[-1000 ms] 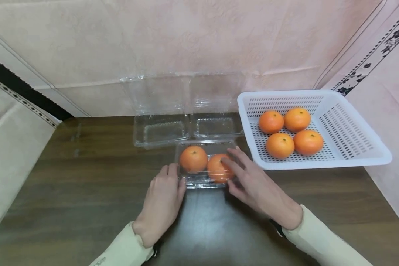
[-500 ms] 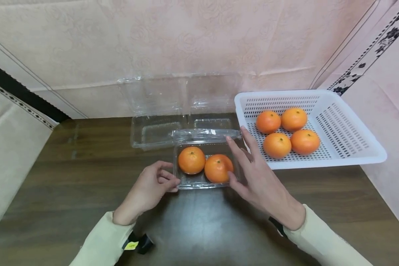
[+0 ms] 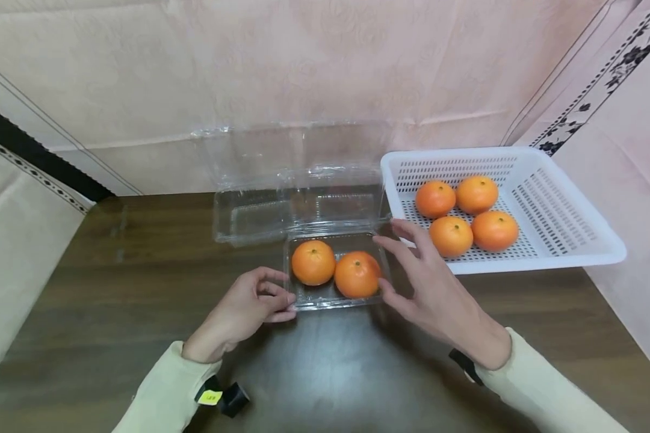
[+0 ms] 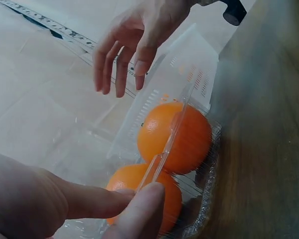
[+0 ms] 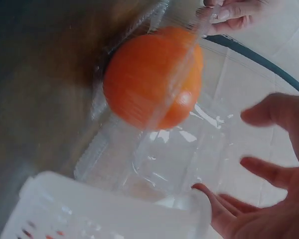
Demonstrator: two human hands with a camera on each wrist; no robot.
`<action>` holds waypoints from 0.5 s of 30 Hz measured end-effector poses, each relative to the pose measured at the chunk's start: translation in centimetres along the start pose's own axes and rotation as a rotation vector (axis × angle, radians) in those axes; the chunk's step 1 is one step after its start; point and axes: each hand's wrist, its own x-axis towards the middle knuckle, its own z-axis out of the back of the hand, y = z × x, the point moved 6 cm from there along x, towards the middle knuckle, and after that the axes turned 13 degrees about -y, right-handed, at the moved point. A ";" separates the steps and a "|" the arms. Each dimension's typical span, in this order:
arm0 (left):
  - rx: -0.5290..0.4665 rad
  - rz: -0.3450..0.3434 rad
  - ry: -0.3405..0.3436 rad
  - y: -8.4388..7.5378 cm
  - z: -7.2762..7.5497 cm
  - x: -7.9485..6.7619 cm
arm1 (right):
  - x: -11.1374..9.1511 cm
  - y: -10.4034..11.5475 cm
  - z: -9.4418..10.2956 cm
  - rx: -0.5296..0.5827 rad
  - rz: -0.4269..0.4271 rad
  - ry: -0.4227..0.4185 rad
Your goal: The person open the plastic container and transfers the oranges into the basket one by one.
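A clear plastic clamshell box (image 3: pixel 325 304) sits in front of the person with its lid tipped back away from them. Two oranges (image 3: pixel 313 263) lie side by side in its base; the right one (image 3: pixel 357 275) is slightly nearer the person. At the box's near left corner, the left hand (image 3: pixel 246 310) pinches the rim; thumb and forefinger (image 4: pixel 147 201) meet on the plastic edge in the left wrist view. By the right side of the box is the right hand (image 3: pixel 430 282), fingers spread and slightly bent. It holds nothing, and in the right wrist view its fingertips (image 5: pixel 249 117) are apart from the orange.
Two more clear boxes (image 3: pixel 251 219) stand open at the back against the pink cloth (image 3: pixel 281 66). A white perforated basket (image 3: pixel 569 258) with several oranges (image 3: pixel 451 236) stands at the right, close to the right hand. Everything rests on a dark wooden table (image 3: pixel 141 307).
The lid over the two oranges has swung back and away. The left hand has turned and taken hold of the near left corner. The right hand has drawn slightly right, off the lid.
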 end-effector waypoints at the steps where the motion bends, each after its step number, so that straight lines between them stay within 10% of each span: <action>1: 0.000 0.001 0.013 0.0 0.0 0.0 | 0.2 0.0 0.2 -0.010 0.014 0.025; 15: 0.017 -0.020 0.073 -0.2 0.3 0.2 | 4.2 1.4 1.7 -0.151 0.200 0.500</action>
